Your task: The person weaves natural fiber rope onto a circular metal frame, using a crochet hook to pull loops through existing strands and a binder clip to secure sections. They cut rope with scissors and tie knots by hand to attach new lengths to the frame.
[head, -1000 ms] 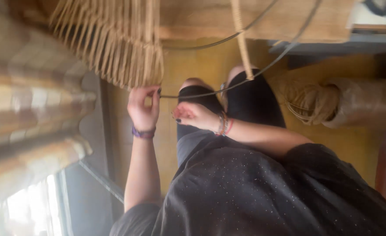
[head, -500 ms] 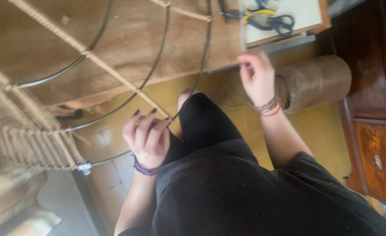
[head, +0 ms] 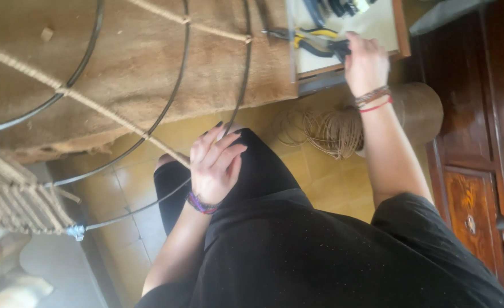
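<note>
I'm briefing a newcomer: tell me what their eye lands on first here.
First, the dark metal wire frame with tan rope strung across it, filling the upper left, where the left hand rests on a wire. Then the right hand, upper right, reaching yellow-handled pliers on a wooden tray.

You have no packages, labels, signs or screens in front of you here; nothing in this view carries a wrapper, tag or display.
</note>
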